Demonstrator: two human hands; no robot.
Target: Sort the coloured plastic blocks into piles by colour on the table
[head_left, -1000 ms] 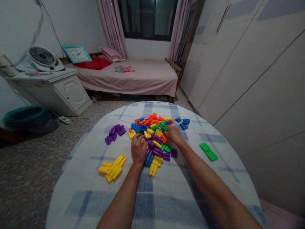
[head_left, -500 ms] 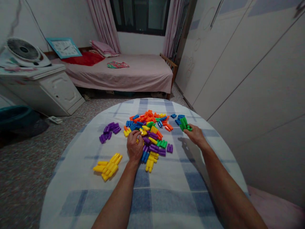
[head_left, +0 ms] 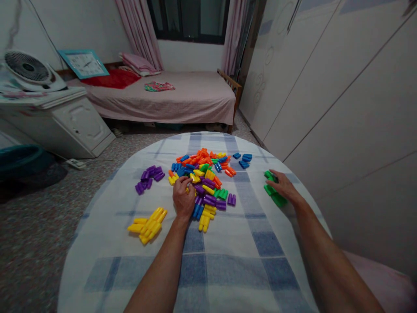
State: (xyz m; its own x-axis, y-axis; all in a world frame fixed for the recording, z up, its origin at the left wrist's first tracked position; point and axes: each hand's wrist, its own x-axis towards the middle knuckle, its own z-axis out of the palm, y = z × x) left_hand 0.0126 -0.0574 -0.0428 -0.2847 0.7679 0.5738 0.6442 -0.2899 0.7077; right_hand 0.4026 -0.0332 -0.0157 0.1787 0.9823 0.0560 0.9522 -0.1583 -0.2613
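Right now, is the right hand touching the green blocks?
Touching. The head view shows the right hand resting directly on the green blocks, overlapping them with no gap visible.

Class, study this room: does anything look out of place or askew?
The blue-framed clock sits propped and tilted beside the bed instead of hanging, and the fan lies tilted back, face up, on the white cabinet. Nothing looks damaged.

Block pile [head_left: 205, 182] central on table [head_left: 228, 261], left hand [head_left: 183, 198] at its near edge, right hand [head_left: 283, 184] on separate blocks [head_left: 278, 200] rightward
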